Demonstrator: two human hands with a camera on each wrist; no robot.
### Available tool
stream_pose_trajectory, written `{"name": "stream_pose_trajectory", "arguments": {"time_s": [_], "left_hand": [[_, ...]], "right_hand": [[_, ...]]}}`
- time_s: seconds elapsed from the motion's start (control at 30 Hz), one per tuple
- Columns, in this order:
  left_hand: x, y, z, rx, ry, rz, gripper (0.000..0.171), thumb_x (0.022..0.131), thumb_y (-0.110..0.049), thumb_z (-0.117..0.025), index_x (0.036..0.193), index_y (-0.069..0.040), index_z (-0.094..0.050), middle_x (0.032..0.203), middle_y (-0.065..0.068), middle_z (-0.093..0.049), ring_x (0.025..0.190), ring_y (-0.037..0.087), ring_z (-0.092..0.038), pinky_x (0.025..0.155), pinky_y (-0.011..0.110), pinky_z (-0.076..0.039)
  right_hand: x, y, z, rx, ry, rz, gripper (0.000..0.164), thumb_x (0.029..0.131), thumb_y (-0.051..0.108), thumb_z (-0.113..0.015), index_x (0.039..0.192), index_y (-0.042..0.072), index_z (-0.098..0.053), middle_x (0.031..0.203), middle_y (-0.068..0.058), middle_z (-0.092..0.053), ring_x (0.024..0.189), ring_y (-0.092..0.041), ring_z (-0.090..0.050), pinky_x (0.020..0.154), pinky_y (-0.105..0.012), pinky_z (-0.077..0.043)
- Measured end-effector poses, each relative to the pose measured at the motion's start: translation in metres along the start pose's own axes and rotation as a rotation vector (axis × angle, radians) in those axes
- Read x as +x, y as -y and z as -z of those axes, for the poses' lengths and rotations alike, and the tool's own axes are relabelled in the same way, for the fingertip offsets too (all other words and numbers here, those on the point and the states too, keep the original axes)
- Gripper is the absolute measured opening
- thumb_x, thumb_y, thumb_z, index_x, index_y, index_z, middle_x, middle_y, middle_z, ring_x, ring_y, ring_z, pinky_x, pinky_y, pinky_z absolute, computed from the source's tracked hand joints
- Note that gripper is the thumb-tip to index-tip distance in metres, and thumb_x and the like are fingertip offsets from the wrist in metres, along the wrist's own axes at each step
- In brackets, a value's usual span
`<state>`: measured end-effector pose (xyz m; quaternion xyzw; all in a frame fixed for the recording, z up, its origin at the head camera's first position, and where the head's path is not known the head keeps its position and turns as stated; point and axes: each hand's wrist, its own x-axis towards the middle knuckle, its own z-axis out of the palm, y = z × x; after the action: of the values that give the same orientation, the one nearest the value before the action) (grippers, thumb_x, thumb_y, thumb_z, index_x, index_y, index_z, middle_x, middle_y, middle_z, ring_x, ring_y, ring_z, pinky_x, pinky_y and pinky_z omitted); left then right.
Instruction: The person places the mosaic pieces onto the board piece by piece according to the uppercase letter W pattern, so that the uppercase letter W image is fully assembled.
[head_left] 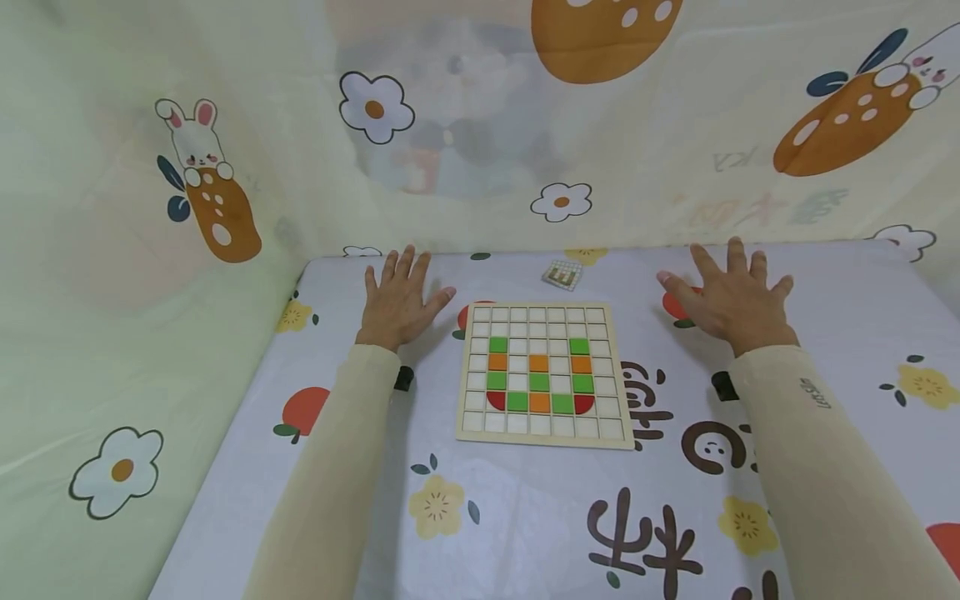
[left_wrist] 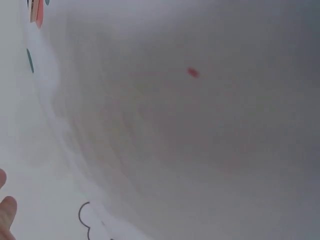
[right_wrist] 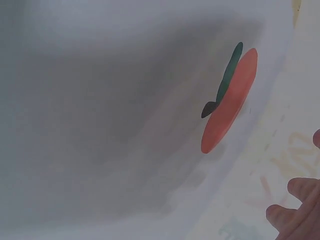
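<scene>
A square wooden grid board (head_left: 495,427) lies flat on the table between the hands. Green, orange and dark red tiles (head_left: 539,382) sit in its cells in a W-like shape, with white cells around them. To the board's left, the left hand (head_left: 397,304) has its fingers spread, palm down and holding nothing. On the other side the right hand (head_left: 738,304) is spread in the same way, also holding nothing. Fingertips (left_wrist: 7,212) show at the lower left edge of the left wrist view. Fingers (right_wrist: 300,215) of the right hand enter at the lower right of its wrist view.
A small card (head_left: 562,274) printed with a grid pattern lies behind the board. The table is covered by a white cloth (head_left: 510,517) with fruit, flower and lettering prints. Pale printed curtains (head_left: 465,167) rise behind the table and at its left.
</scene>
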<state>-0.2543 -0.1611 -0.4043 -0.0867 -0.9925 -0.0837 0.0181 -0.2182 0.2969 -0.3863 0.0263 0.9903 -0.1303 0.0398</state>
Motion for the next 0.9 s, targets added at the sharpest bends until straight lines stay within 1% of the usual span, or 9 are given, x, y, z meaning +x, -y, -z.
{"name": "stream_pose_trajectory", "arguments": {"time_s": [0.27, 0.53, 0.9], "left_hand": [[-0.0005, 0.0017, 0.0008, 0.009, 0.002, 0.004, 0.087, 0.101, -0.071, -0.037, 0.167, -0.016, -0.023, 0.174, 0.012, -0.015, 0.161, 0.037, -0.008, 0.126, 0.066, -0.004], [0.0004, 0.0005, 0.0008, 0.004, 0.013, 0.012, 0.086, 0.102, -0.07, -0.038, 0.167, -0.017, -0.022, 0.174, 0.012, -0.014, 0.161, 0.036, -0.008, 0.126, 0.066, -0.003], [-0.0014, 0.0004, 0.0005, 0.008, 0.014, 0.017, 0.086, 0.102, -0.07, -0.038, 0.167, -0.016, -0.024, 0.174, 0.012, -0.015, 0.161, 0.036, -0.008, 0.126, 0.066, -0.004]], "right_hand": [[0.0021, 0.0025, 0.0006, 0.009, 0.005, 0.006, 0.103, 0.094, 0.085, -0.018, 0.168, 0.013, -0.009, 0.164, -0.04, 0.008, 0.145, -0.07, 0.005, 0.104, -0.09, 0.004], [0.0026, 0.0029, 0.0004, 0.003, 0.01, -0.003, 0.105, 0.093, 0.086, -0.016, 0.167, 0.012, -0.008, 0.164, -0.04, 0.008, 0.145, -0.07, 0.005, 0.105, -0.09, 0.004], [0.0039, 0.0032, 0.0003, 0.012, 0.004, 0.005, 0.104, 0.094, 0.086, -0.018, 0.167, 0.013, -0.009, 0.164, -0.04, 0.007, 0.145, -0.071, 0.004, 0.105, -0.09, 0.004]]}}
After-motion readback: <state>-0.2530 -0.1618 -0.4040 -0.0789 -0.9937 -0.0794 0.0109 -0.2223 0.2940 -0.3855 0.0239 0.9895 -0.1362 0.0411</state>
